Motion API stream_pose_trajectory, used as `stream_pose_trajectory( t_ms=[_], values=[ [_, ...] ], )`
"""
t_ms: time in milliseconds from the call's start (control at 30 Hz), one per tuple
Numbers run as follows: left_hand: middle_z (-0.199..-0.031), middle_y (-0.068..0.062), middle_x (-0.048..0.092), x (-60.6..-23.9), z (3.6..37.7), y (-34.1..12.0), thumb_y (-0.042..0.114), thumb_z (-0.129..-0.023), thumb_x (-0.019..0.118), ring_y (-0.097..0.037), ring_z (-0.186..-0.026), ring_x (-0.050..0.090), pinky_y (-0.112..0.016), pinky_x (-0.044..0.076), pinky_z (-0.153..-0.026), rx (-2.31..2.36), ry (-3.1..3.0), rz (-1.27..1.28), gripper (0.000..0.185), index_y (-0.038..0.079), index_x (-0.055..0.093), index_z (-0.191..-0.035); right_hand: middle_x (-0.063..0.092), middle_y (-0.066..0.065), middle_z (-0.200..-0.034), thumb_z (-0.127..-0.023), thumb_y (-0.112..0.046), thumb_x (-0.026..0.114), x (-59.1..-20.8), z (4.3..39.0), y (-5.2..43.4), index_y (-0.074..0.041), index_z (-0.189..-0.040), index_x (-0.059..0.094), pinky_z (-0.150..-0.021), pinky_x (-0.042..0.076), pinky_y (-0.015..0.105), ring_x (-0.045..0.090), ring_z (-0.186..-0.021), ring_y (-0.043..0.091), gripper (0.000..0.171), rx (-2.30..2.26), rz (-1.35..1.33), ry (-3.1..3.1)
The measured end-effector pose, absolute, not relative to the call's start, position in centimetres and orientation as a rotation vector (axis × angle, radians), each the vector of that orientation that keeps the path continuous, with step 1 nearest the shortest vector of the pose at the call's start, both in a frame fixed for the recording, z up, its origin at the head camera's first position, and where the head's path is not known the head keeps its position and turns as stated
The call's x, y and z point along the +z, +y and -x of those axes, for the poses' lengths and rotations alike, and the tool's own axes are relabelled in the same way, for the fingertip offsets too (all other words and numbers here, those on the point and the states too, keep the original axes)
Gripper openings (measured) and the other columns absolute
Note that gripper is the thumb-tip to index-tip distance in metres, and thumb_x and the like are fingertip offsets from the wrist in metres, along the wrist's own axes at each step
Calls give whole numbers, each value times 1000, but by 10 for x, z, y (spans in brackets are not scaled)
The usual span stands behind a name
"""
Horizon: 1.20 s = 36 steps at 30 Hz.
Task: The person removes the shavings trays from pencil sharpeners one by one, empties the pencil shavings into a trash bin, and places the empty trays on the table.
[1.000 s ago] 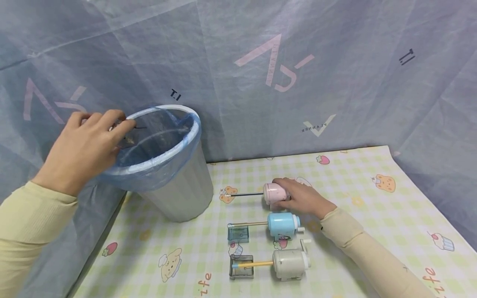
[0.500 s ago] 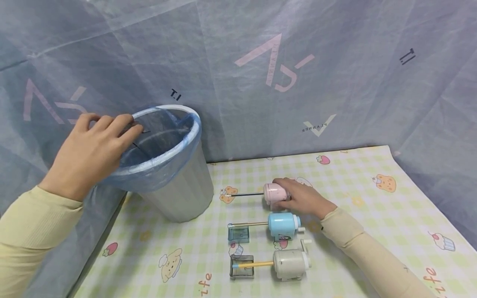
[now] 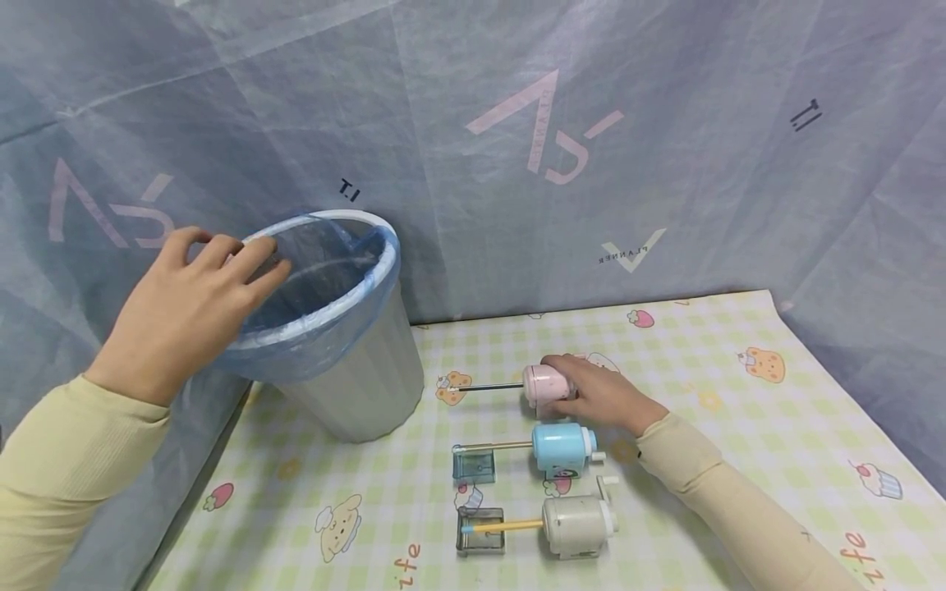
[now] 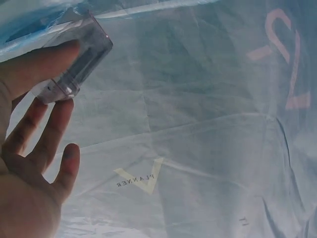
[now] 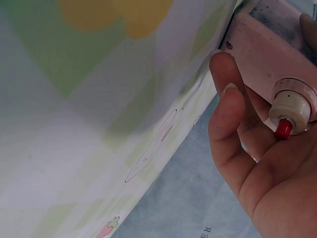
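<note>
Above the bin's left rim, my left hand (image 3: 194, 304) pinches a small clear shavings drawer (image 4: 94, 47) between thumb and fingers. The drawer is tilted in the left wrist view and mostly hidden by the hand in the head view. My right hand (image 3: 602, 391) grips a pink pencil sharpener (image 3: 543, 384) on the table. A dark pencil (image 3: 484, 387) sticks out of its left end. In the right wrist view, a white knob (image 5: 292, 110) with a red tip shows on the sharpener.
A grey bin (image 3: 365, 386) with a blue liner (image 3: 325, 349) stands at the left. Nearer me lie a blue sharpener (image 3: 559, 447) and a grey sharpener (image 3: 572, 529), each holding a pencil. Beside their pencils sit a teal drawer (image 3: 473, 468) and a smoky drawer (image 3: 484, 542).
My left hand has moved a little right, farther over the bin opening. Thin dark slivers seen by its fingers earlier no longer show. The right hand has stayed on the pink sharpener.
</note>
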<state>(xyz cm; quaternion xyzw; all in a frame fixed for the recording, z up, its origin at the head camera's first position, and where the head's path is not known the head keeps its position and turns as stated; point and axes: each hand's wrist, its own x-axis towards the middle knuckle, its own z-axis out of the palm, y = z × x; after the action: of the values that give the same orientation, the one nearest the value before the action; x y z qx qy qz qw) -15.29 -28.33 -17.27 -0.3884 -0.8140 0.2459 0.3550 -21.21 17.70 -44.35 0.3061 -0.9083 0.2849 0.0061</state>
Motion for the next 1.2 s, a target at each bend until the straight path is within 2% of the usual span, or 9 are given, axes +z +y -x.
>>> stream_pose_trajectory(
  t_ms=[167, 400, 600, 767, 1000, 1200],
  values=[
    [-118, -21, 55, -173, 152, -285, -27, -79, 72, -45, -93, 59, -65, 47, -93, 697, -2065, 1018, 43, -3, 68, -114, 66, -3, -108, -94, -34, 83, -444, 211, 177, -11, -141, 58, -75, 54, 37, 61, -91, 14, 58, 892, -948, -2855],
    [-114, -19, 54, -175, 152, -286, -26, -84, 67, -41, -89, 54, -62, 46, -91, 705, -2026, 1033, 36, -3, 66, -112, 66, -3, -107, -94, -31, 83, -445, 211, 177, -10, -140, 58, -76, 54, 38, 61, -91, 14, 56, 902, -971, -2837],
    [-111, -18, 51, -175, 152, -284, -26, -84, 69, -38, -85, 48, -59, 46, -90, 720, -1996, 1047, 33, -3, 64, -108, 66, -1, -109, -94, -30, 83, -446, 211, 177, -9, -141, 58, -77, 55, 38, 62, -93, 15, 58, 884, -964, -2837],
    [-113, -19, 53, -175, 152, -282, -25, -85, 68, -39, -87, 51, -59, 47, -90, 696, -2015, 1045, 32, -3, 65, -109, 66, -2, -108, -94, -29, 83, -446, 211, 178, -9, -141, 58, -78, 55, 39, 61, -93, 15, 57, 894, -971, -2830],
    [-128, -23, 57, -176, 150, -284, -24, -82, 72, -41, -92, 56, -60, 48, -90, 668, -2054, 1021, 39, -6, 65, -116, 66, -2, -109, -95, -30, 82, -445, 211, 178, -10, -142, 57, -78, 54, 39, 61, -93, 15, 58, 886, -969, -2839],
    [-114, -21, 60, -176, 151, -283, -22, -86, 69, -42, -90, 58, -61, 48, -89, 649, -2068, 994, 38, -5, 63, -119, 65, -2, -109, -94, -32, 83, -447, 213, 178, -11, -143, 56, -77, 54, 39, 60, -94, 15, 59, 886, -964, -2831]
  ],
)
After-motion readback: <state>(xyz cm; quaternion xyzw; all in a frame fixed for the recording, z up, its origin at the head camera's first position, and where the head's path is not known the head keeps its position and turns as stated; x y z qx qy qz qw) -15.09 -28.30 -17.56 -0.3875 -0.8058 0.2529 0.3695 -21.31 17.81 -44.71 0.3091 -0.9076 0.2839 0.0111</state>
